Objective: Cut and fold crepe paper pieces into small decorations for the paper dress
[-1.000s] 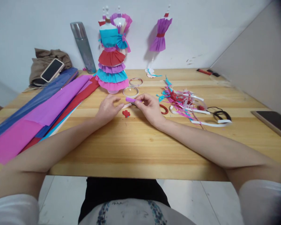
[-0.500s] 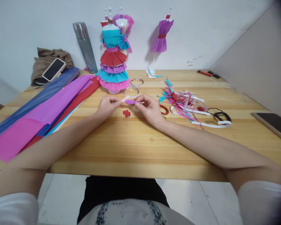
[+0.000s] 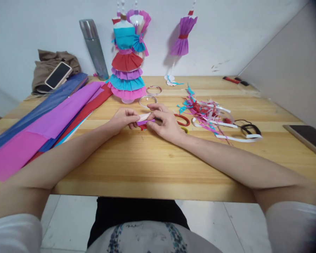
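Note:
Near the middle of the table, my left hand (image 3: pixel 125 120) pinches a pale pink strip (image 3: pixel 144 117) and a purple paper piece (image 3: pixel 141 123) at their left end. My right hand (image 3: pixel 164 121) has its fingertips on the right end of the same pieces. The strip lies just above the purple paper, and the two overlap. A small red paper flower (image 3: pixel 143 128) lies on the table below them, partly covered. Scissors with red and yellow-green handles (image 3: pixel 183 120) rest beside my right hand, their blades hidden behind it.
Several dressed figures (image 3: pixel 126 63) stand at the back, with one purple dress (image 3: pixel 183 37) further right. A bottle (image 3: pixel 94 49) leans on the wall. Coloured paper sheets (image 3: pixel 63 105) lie left; scraps (image 3: pixel 208 114), a black cord (image 3: pixel 250 130) and a tablet (image 3: pixel 308 138) lie right. Two tape rings (image 3: pixel 147 101) sit behind my hands.
My hands have come closer together and slightly lower. The pale strip now lies over the purple paper, and the red flower is partly hidden. The view has shifted slightly.

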Tool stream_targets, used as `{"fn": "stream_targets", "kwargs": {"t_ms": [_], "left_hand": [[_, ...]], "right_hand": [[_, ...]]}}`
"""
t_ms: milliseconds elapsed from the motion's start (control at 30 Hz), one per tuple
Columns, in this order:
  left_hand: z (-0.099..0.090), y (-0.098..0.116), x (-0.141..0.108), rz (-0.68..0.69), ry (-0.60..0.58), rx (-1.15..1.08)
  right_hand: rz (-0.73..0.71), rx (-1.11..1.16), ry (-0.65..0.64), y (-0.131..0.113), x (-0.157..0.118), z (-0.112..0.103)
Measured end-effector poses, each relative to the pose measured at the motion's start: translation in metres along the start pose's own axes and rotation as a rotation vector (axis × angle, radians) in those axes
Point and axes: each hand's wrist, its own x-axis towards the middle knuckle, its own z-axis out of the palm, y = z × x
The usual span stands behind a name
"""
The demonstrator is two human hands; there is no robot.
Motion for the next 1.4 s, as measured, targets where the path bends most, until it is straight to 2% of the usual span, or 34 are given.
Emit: {"fn": "stream_targets", "kwargs": {"t_ms": [433, 633, 967, 1400], "left_hand": [[0.002, 0.003, -0.003, -0.005, -0.013, 0.048], [-0.001, -0.005, -0.001, 0.084, -0.068, -0.02], [-0.001, -0.009, 0.0, 0.078, -0.074, -0.029], [0.007, -0.008, -0.001, 0.05, 0.048, -0.062]], "right_hand": [[0.103, 0.05, -0.009, -0.005, 0.001, 0.001], [0.101, 0.056, 0.012, -0.004, 0.001, 0.002], [0.042, 0.089, 0.042, -0.005, 0.001, 0.001], [0.025, 0.098, 0.034, -0.004, 0.002, 0.0]]}}
